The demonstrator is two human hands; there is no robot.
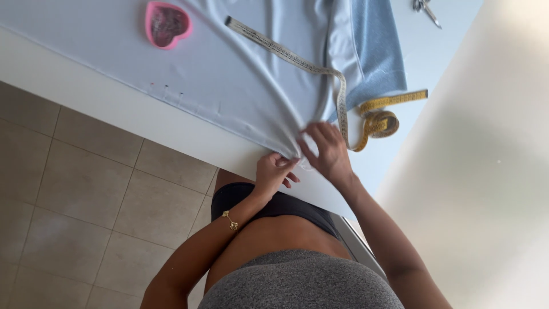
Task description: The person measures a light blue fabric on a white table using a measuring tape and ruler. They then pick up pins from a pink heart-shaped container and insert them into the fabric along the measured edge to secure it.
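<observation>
Over on the left of the desk (171,123) sits a pink heart-shaped pin box (166,24), with pins already along the pale blue fabric (240,74) hem. At the desk's edge, left hand (274,171) pinches the fabric's folded edge shut; right hand (327,153) presses it flat, fingers spread. Looks like mid-pinning, so next wants another pin. Measuring tape (343,103) and scissors (426,8) lie further right.

You've got pale blue fabric (229,74) across the middle of the frame; a pink heart-shaped dish (166,24) upper left; a yellow tape measure (374,120) with black tick marks right of centre; a deeper blue cloth (377,51) up top; beige floor tiles (74,189) lower left.
</observation>
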